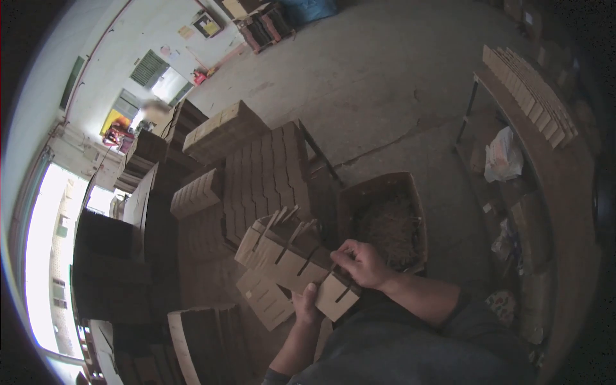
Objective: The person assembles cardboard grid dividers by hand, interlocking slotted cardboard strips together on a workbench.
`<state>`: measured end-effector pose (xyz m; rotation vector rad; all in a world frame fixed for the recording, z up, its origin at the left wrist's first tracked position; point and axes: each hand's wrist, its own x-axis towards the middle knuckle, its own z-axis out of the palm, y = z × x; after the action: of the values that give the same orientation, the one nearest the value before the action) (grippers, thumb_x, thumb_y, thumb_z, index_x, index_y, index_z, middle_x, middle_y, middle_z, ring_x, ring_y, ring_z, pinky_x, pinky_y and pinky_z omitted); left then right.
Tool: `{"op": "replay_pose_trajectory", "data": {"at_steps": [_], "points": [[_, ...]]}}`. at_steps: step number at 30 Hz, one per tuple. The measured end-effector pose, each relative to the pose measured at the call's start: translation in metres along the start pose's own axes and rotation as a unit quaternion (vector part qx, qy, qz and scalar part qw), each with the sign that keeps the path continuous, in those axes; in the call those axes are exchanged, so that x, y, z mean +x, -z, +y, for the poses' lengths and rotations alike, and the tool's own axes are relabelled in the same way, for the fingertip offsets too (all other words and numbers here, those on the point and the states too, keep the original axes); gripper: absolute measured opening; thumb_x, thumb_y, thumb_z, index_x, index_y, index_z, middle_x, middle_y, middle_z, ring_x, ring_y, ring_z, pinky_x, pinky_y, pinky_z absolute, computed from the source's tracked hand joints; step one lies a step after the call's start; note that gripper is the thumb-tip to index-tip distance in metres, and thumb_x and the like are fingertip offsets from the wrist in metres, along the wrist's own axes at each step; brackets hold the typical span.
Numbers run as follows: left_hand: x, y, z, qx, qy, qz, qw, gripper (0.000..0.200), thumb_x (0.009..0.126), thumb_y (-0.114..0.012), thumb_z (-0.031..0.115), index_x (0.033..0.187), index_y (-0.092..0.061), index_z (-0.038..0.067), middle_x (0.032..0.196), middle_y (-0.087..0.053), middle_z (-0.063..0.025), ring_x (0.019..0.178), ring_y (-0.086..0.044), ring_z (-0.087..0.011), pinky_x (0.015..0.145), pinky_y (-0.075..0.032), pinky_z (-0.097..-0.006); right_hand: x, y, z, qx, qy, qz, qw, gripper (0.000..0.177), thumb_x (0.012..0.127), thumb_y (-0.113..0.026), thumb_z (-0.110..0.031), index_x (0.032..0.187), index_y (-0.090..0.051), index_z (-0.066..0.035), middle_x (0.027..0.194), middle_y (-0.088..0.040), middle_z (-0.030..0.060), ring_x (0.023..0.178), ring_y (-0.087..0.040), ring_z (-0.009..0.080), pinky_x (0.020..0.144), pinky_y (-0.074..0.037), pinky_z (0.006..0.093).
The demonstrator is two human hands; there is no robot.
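My left hand (pixel 307 305) grips a stack of slotted cardboard dividers (pixel 292 264) by its lower edge, thumb on the front face. Dark slots cross the front piece, and thin cardboard strips (pixel 282 216) stick up from its upper edge. At the stack's right part, my right hand (pixel 362 264) is closed in a pinch near a slot; what lies between its fingertips is hidden. Another slotted cardboard sheet (pixel 264 299) lies below and left of the stack. Beyond my right hand stands an open cardboard box (pixel 420 221) with scrap strips inside.
Rows of stacked cardboard (pixel 266 170) cover the table ahead, with a bundle (pixel 224 133) behind them. More stacked cardboard (pixel 199 350) stands at lower left. A bench (pixel 513 106) at right carries a row of cardboard pieces (pixel 529 93); a plastic bag (pixel 504 157) sits underneath.
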<state>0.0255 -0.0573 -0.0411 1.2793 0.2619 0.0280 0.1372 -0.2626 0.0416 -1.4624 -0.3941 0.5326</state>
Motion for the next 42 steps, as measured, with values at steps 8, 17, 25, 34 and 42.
{"op": "replay_pose_trajectory", "data": {"at_steps": [8,17,25,34,42], "points": [[-0.006,-0.015,0.03,-0.079,-0.018,-0.063,0.995,0.066,0.093,-0.048,0.055,0.118,-0.06,-0.005,0.112,-0.066,-0.0196,0.102,-0.065,-0.0318,0.085,-0.053,-0.0405,0.02,0.07,0.019,-0.054,-0.082,0.233,0.968,0.034,0.1,-0.048,-0.044,0.104,-0.062,-0.013,0.07,-0.057,0.0007,0.063,-0.054,0.0136,0.059,-0.042,0.0291],[0.014,0.01,-0.025,-0.096,-0.023,-0.084,0.992,0.058,0.085,-0.065,0.051,0.12,-0.051,0.007,0.116,-0.06,-0.0092,0.108,-0.06,-0.0279,0.09,-0.048,-0.0437,0.012,0.022,0.011,-0.127,-0.107,0.01,0.986,0.053,0.095,-0.052,-0.053,0.119,-0.058,-0.006,0.099,-0.065,0.0154,0.084,-0.061,0.0265,0.069,-0.045,0.0349],[0.005,0.007,-0.017,-0.111,-0.02,-0.052,0.992,0.049,0.088,-0.059,0.05,0.104,-0.062,0.004,0.103,-0.066,-0.0099,0.095,-0.065,-0.0266,0.077,-0.05,-0.0388,0.026,0.061,0.041,-0.061,-0.135,0.235,0.961,0.032,0.098,-0.053,-0.043,0.105,-0.056,-0.012,0.081,-0.056,0.0046,0.072,-0.053,0.0181,0.062,-0.041,0.032],[0.001,0.018,-0.04,-0.103,-0.045,-0.08,0.99,0.065,0.083,-0.069,0.038,0.134,-0.045,0.006,0.13,-0.055,-0.0118,0.121,-0.054,-0.0323,0.103,-0.043,-0.0488,0.01,0.027,-0.006,-0.093,-0.118,-0.147,0.978,0.106,0.083,-0.068,-0.051,0.154,-0.002,-0.009,0.15,-0.022,0.0198,0.135,-0.033,0.0403,0.109,-0.034,0.0517],[0.035,-0.034,0.073,-0.172,-0.114,-0.168,0.964,0.093,0.081,-0.066,0.064,0.146,-0.029,0.008,0.142,-0.044,-0.0187,0.126,-0.049,-0.0356,0.103,-0.044,-0.0522,-0.018,-0.007,0.007,-0.09,-0.087,-0.254,0.959,0.127,0.074,-0.078,-0.051,0.15,0.011,-0.003,0.153,-0.012,0.0239,0.142,-0.017,0.0382,0.118,-0.019,0.0515]]}}
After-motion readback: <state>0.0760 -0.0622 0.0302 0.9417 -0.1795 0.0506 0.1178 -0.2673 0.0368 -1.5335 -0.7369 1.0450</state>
